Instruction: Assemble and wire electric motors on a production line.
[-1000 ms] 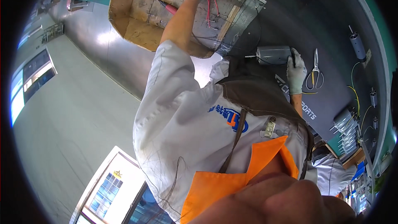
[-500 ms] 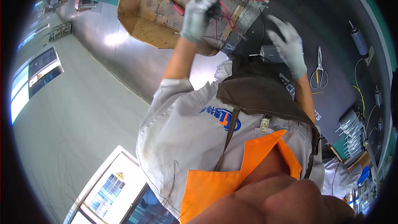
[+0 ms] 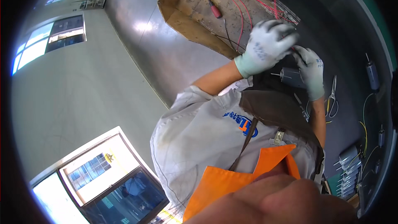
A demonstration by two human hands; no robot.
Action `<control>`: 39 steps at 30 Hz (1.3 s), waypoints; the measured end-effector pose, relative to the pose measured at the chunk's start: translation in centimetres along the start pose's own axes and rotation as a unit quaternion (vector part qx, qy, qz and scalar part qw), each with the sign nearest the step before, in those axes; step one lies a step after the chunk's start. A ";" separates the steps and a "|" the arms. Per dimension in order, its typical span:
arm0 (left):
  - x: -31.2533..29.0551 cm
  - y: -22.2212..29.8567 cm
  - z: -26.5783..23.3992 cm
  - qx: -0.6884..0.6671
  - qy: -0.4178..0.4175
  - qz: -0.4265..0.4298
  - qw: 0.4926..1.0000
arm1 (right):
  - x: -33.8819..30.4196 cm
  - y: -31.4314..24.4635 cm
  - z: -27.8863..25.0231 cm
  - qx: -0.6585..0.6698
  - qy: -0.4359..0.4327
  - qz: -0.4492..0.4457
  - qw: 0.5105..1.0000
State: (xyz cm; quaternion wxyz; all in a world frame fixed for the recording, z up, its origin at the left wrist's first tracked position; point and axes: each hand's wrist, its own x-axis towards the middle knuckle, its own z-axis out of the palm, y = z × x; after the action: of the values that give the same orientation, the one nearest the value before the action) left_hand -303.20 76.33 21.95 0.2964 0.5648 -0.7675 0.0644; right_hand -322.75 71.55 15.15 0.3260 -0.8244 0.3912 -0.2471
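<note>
My left hand (image 3: 267, 45), in a whitish work glove, is raised over the near right corner of the cardboard box (image 3: 182, 23), its fingers bent together. Close beside it on the right, my gloved right hand (image 3: 311, 68) pinches a thin dark wire (image 3: 299, 56). A bit of red shows between the two hands, at my left fingertips; it looks like a red wire, partly hidden by the fingers. More red wires (image 3: 241, 20) lie looped in the box. Below my hands, a grey cylindrical motor (image 3: 292, 77) with a thin shaft lies on the dark mat.
A screwdriver with a red handle (image 3: 215, 10) lies in the box. Scissors (image 3: 332, 99) rest right of my right forearm. Another grey motor (image 3: 372, 76) stands by the table's right edge, with several more motors (image 3: 348, 166) grouped at the lower right. Yellow wires (image 3: 365, 135) trail there.
My left hand has moved right, out of the box, to meet the right hand. Both hands went from apart to closed together. The whole view has shifted, with the box now further right.
</note>
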 end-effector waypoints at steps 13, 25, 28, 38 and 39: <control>2.2 -1.5 -0.6 0.076 -0.288 0.218 0.929 | -5.9 3.5 -6.3 -0.088 -0.038 0.051 0.994; 3.0 2.0 5.3 -0.292 -0.504 -0.107 0.806 | -4.0 2.8 -5.5 -0.221 -0.078 -0.091 0.968; 2.7 1.3 6.7 -0.335 -0.504 -0.150 0.781 | -5.2 3.2 -6.2 -0.186 -0.056 -0.062 0.979; -0.6 6.1 9.9 -0.443 -0.334 -0.182 0.812 | -8.6 4.3 -5.9 0.173 0.029 0.180 0.968; -0.8 6.5 10.5 -0.445 -0.336 -0.183 0.810 | -8.8 4.3 -5.9 0.152 0.033 0.164 0.974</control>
State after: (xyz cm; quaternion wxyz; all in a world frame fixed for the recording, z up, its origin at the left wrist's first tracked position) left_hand -312.90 74.76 14.46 0.2458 0.4871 -0.6463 -0.5334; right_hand -333.74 74.53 14.55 0.4706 -0.6810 0.4895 -0.2743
